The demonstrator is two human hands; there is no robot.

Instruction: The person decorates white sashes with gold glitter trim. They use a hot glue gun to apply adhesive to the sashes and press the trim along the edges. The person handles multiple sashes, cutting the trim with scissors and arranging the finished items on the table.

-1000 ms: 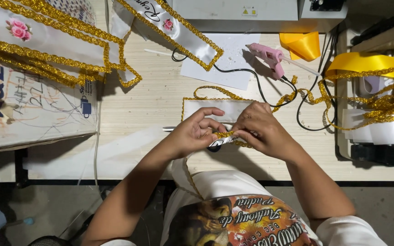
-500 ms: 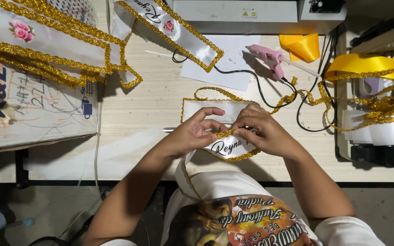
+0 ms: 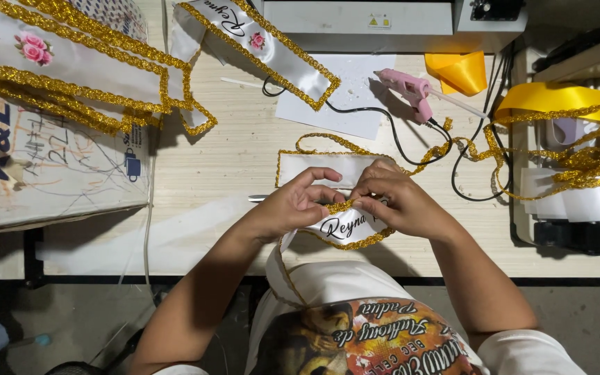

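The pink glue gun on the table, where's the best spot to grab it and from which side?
Probably by the handle of the pink glue gun, coming from the near right. It lies flat on the white paper sheet, nozzle pointing left, cord trailing toward the hands, so the handle looks free to take.

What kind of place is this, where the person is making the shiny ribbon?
It looks like a small craft workshop that makes sashes. Both hands, left hand and right hand, press gold trim onto a white sash. A pink glue gun lies on the wooden table, and finished sashes are piled nearby.
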